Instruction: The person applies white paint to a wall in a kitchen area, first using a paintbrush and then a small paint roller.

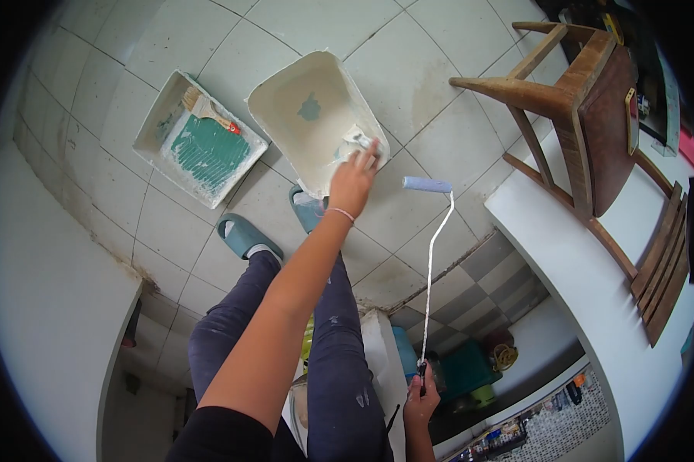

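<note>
My right hand is closed around the dark handle of a paint roller. The roller has a long thin white rod and a pale lilac-blue sleeve, held up above the tiles. My left hand reaches over the near right side of a cream-coloured tub, its fingers closed at a small whitish, paint-smeared thing whose kind I cannot make out. A teal patch shows on the tub's inside. Left of it lies a white paint tray, green inside with white paint streaks, and a paintbrush rests across its rim.
My slippered feet stand on the tiled floor, close to the tub. A wooden chair stands at the upper right beside a white ledge. Below on the right are a green bin and a shelf of small items.
</note>
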Action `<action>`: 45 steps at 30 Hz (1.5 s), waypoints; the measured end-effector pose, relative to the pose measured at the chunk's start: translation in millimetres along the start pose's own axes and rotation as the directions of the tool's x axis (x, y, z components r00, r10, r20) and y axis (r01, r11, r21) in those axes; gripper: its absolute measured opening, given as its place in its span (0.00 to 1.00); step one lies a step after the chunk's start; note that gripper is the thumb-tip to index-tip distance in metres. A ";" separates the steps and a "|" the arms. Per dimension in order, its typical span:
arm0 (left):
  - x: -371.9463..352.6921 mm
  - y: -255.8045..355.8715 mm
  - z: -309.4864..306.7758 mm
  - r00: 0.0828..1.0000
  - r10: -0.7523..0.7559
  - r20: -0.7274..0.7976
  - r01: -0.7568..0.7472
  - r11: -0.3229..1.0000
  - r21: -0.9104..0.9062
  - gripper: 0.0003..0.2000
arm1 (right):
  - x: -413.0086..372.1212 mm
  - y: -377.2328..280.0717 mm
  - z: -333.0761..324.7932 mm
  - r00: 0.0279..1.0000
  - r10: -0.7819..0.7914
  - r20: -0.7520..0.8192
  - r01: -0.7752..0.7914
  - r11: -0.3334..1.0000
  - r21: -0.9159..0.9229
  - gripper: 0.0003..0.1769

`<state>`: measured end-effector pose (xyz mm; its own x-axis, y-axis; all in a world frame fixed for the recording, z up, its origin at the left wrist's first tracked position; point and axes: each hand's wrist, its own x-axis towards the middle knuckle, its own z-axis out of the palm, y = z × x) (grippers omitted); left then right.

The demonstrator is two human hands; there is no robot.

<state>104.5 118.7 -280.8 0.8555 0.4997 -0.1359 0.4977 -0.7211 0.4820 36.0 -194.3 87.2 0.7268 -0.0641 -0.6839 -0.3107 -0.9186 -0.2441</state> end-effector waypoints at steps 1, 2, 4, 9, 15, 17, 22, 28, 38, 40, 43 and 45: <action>0.2 -5.4 -6.2 0.987 -0.145 -0.070 0.134 0.982 -0.135 0.24 | -3.1 3.5 -0.4 1.000 0.030 0.007 -0.031 0.999 0.037 0.24; 0.6 -12.3 -13.5 0.947 -0.298 -0.121 0.256 0.927 -0.274 0.25 | -6.2 6.4 -0.8 0.998 0.057 0.017 -0.058 0.996 0.073 0.24; 0.5 -37.5 -19.5 0.843 -0.521 -0.134 0.402 0.775 -0.489 0.28 | -11.6 -8.2 2.1 0.987 0.160 0.021 -0.161 0.971 0.176 0.23; 13.3 -99.2 -65.2 0.806 -0.591 -0.021 0.447 0.632 -0.633 0.31 | -12.1 -34.0 6.4 0.976 0.208 0.073 -0.218 0.952 0.216 0.23; 23.3 -154.3 -85.1 0.864 -0.496 -0.091 0.396 0.780 -0.485 0.32 | -0.9 -46.9 0.1 0.988 0.058 0.145 -0.062 0.998 0.025 0.24; 25.0 -170.3 -81.6 0.871 -0.462 -0.167 0.369 0.840 -0.398 0.32 | 0.4 -59.9 0.3 0.985 0.037 0.167 -0.033 0.999 -0.022 0.24; 17.5 -179.7 -98.6 0.905 -0.415 -0.090 0.348 0.847 -0.403 0.29 | 6.9 -74.4 3.7 0.958 -0.022 0.286 0.059 0.991 -0.119 0.27; -50.2 -160.0 -122.8 0.949 -0.295 -0.112 0.243 0.911 -0.334 0.22 | 38.3 -134.6 18.5 0.896 -0.060 0.440 0.195 0.943 -0.270 0.32; -252.9 -96.8 -210.7 0.800 -0.315 0.510 0.526 0.778 -0.344 0.16 | 90.5 -242.1 47.3 0.867 -0.067 0.494 0.498 0.133 -0.857 0.44; -282.4 -80.3 -239.3 0.761 -0.389 0.519 0.597 0.732 -0.328 0.16 | 90.8 -259.3 51.0 0.860 -0.050 0.508 0.510 0.064 -0.858 0.46; -299.6 -57.8 -289.4 0.605 -0.433 0.669 0.729 0.639 -0.246 0.20 | 93.7 -290.8 61.5 0.854 -0.030 0.520 0.519 -0.026 -0.854 0.47; -311.5 -42.8 -301.4 0.579 -0.415 0.702 0.763 0.579 -0.287 0.25 | 95.2 -304.5 71.2 0.857 -0.043 0.514 0.511 -0.061 -0.857 0.44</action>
<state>-226.3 138.6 1.7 0.3887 0.2521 -0.8862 0.9000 0.1022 0.4238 156.2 107.2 47.5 0.3208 0.1848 -0.9289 0.9157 -0.3109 0.2544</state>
